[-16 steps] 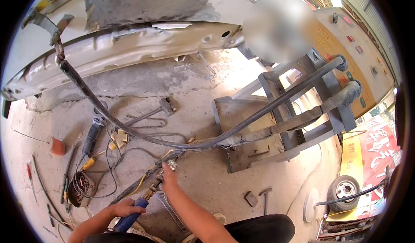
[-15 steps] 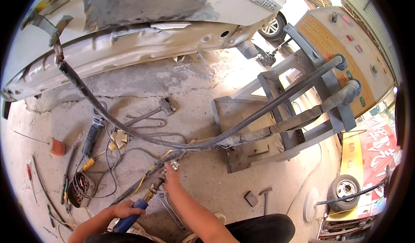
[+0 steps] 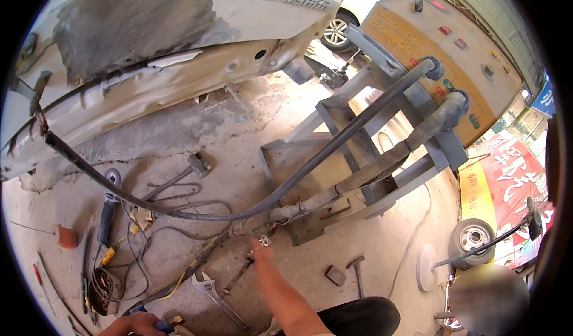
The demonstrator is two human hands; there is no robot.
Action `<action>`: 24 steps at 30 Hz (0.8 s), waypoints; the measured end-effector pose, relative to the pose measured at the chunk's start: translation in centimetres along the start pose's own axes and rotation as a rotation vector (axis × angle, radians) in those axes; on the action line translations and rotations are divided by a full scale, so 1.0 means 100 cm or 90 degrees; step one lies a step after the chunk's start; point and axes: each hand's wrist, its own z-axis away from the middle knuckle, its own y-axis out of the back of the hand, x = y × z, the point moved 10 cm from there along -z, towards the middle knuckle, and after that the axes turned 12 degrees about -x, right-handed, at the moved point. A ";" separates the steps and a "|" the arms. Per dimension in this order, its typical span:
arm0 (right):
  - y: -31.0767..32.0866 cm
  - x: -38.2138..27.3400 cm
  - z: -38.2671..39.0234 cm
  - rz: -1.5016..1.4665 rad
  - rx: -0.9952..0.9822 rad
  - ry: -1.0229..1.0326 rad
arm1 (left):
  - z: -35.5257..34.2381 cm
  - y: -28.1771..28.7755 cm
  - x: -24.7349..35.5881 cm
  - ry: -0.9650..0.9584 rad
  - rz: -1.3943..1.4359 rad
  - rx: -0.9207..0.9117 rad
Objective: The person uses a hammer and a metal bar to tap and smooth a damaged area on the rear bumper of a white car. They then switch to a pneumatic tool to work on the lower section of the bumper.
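My right hand [image 3: 261, 253] is closed around a metal tool with a shiny round end [image 3: 264, 240] and a dark rod [image 3: 238, 276] slanting down toward the floor. Its exact kind cannot be made out. Low at the left, my left hand [image 3: 142, 322] is wrapped round a blue-handled tool with a brass-coloured fitting [image 3: 175, 321], partly cut off by the frame's lower edge. Between the hands, an adjustable wrench [image 3: 224, 305] lies on the concrete. Just beyond my right hand runs a thick wrapped cable [image 3: 310, 201].
A control machine [image 3: 444, 55] on a grey frame stands right, its black cable [image 3: 179, 214] looping to a clamp on the van body [image 3: 250, 22]. An angle grinder [image 3: 109, 207], hammers [image 3: 199, 164] [image 3: 356, 270], metal block [image 3: 335, 275], tin [image 3: 106, 285] and spare wheel [image 3: 473, 240] lie around.
My right hand and its rod have moved right, apart from the blue-handled tool. My left hand has dropped toward the lower edge with that tool. The view has shifted to the right.
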 end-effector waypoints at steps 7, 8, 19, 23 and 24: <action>0.034 -0.044 0.045 0.379 -0.033 0.000 | 0.025 0.032 0.006 0.004 0.103 0.117; 0.039 -0.033 0.044 0.433 0.019 0.026 | 0.032 0.043 0.014 -0.005 0.093 0.164; -0.006 -0.214 0.153 0.372 0.018 0.515 | 0.087 0.111 0.030 -0.120 0.159 0.541; -0.021 -0.206 0.166 0.297 -0.035 0.400 | 0.143 0.121 0.056 -0.278 0.167 0.755; -0.024 -0.193 0.160 0.256 -0.046 0.430 | 0.129 0.115 0.035 -0.213 0.297 0.639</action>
